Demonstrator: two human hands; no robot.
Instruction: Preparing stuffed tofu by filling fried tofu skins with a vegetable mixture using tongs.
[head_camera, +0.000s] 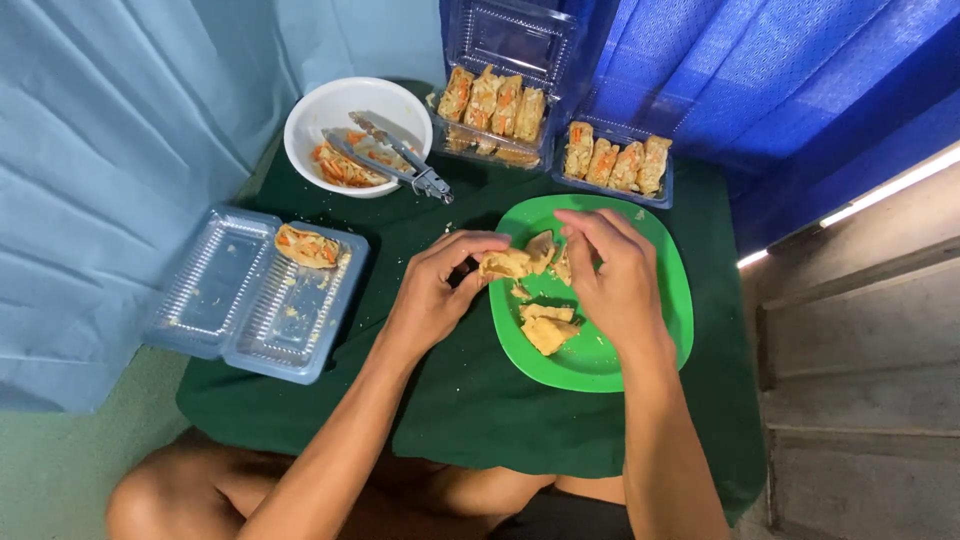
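**Both hands on a piece of fried tofu over the green plate**

I see my left hand (435, 290) with its fingers (478, 243) clamped on a golden fried tofu piece (515, 260), held above the left edge of the green plate (660, 300) at mid-frame. My right hand (615, 275) meets it from the right, fingers pinched together on the same piece. Two more tofu pieces (548, 328) lie on the plate just below. The plate sits on the bench (470, 400), covered in dark green cloth. At left, an open clear container (250, 300) holds one filled piece. At upper centre, a white bowl (300, 125) carries shredded filling and metal tongs (395, 158). Beside it, two clear containers (560, 150) hold rows of filled tofu.
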